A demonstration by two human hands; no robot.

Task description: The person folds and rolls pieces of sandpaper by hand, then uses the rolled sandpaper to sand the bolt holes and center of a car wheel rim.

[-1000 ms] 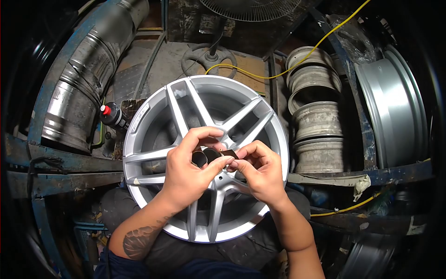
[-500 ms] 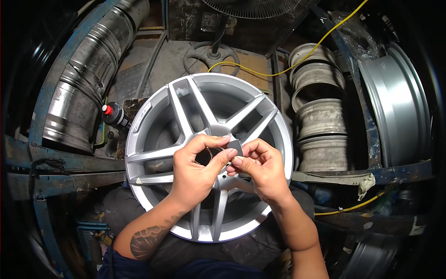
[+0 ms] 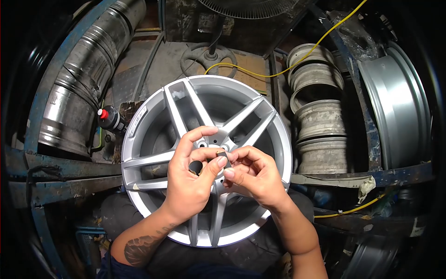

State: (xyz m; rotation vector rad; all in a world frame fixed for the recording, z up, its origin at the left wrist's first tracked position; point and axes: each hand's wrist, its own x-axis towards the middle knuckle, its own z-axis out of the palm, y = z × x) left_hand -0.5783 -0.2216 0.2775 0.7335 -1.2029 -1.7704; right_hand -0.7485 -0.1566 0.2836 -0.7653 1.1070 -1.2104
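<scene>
A silver multi-spoke alloy wheel rim (image 3: 204, 239) lies face up in front of me, across my lap. Over its hub, my left hand (image 3: 191, 183) pinches a small, flat, dark grey piece (image 3: 224, 159) between thumb and fingers, its index finger raised and curved. My right hand (image 3: 257, 177) is closed at the right side of the same piece, thumb and fingertips at its edge. A dark round shape shows inside the curl of my left hand; I cannot tell whether it is the hub bore. My hands hide much of the hub.
A dark bottle with a red and white cap (image 3: 108, 117) stands left of the rim. Metal rim barrels (image 3: 76, 104) line the left rack; dull rims (image 3: 320, 118) and a silver rim (image 3: 395, 107) are at right. A fan (image 3: 251, 7) and yellow cable (image 3: 325, 37) lie beyond.
My left index finger has lifted off the dark grey piece. The piece has turned and now looks narrower. Both hands have moved slightly lower in view.
</scene>
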